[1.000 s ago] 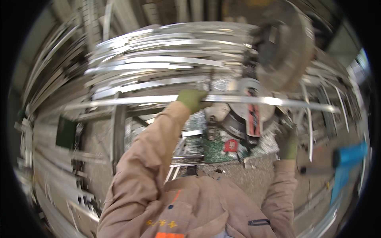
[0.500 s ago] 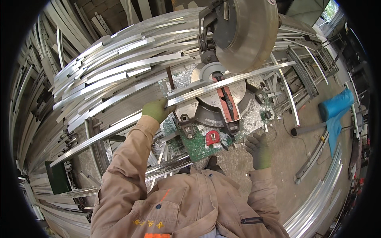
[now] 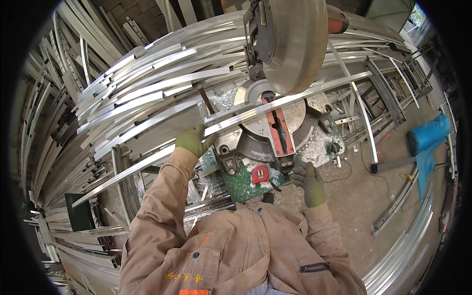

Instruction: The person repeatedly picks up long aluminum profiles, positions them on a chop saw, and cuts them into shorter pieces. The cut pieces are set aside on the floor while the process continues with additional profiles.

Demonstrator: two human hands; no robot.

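Left hand (image 3: 192,140) clasps the long aluminium profile (image 3: 255,112) lying across the mitre saw's table (image 3: 295,118); right hand (image 3: 309,181), loosely curled, holds nothing at the front edge — slack grip risks the profile skewing under the raised blade guard (image 3: 295,44).

The gloved left hand (image 3: 193,140) grips a long aluminium strip (image 3: 275,105) lying across the mitre saw's round table (image 3: 255,129); the gloved right hand (image 3: 309,180) rests at the saw base's front edge; the blade guard (image 3: 293,42) stands raised above.

Metal workshop: chop saw (image 3: 280,98), stacked aluminium profiles (image 3: 142,93).
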